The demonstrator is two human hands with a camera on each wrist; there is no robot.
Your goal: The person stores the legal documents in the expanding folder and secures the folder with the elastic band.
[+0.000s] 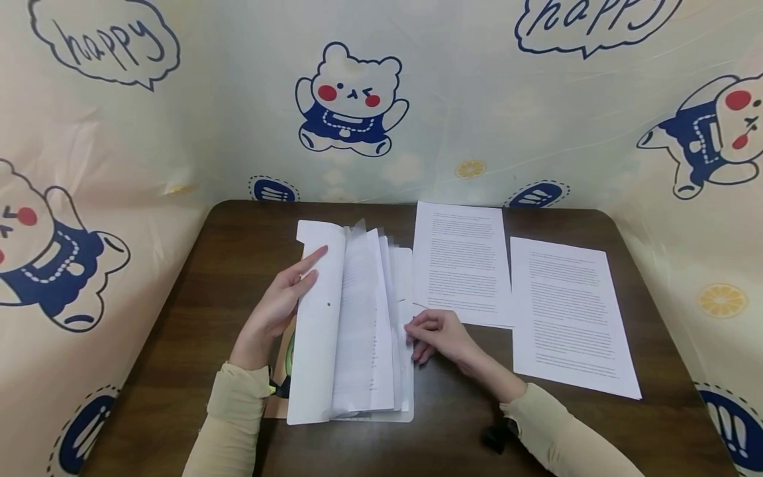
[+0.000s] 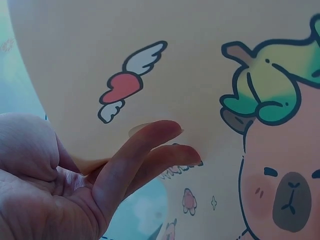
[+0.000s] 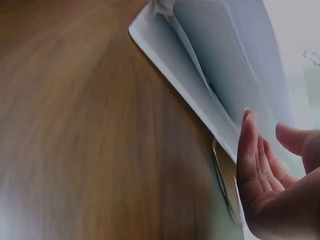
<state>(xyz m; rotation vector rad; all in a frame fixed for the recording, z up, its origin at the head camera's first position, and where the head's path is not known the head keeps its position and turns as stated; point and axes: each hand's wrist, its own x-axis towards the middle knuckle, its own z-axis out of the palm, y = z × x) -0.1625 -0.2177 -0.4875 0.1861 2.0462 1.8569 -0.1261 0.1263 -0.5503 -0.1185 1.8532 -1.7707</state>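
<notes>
A folder (image 1: 316, 371) lies on the table with its front cover raised, white inside. Its outer face (image 2: 200, 30) carries a winged heart and a cartoon animal in the left wrist view. Inside are printed sheets (image 1: 357, 318) in clear sleeves. My left hand (image 1: 283, 298) grips the raised cover at its left edge, some fingers lying across the white side. Beside the folder's right edge is my right hand (image 1: 441, 334), fingers bent and near the sleeves. In the right wrist view, that hand's thumb and fingers stand apart; whether they touch the folder I cannot tell.
Two printed sheets lie to the right: one paper (image 1: 459, 265) at the back, another paper (image 1: 569, 311) nearer the right edge. The dark wooden table (image 1: 214, 298) meets a patterned cloth backdrop (image 1: 459, 119) behind and at both sides.
</notes>
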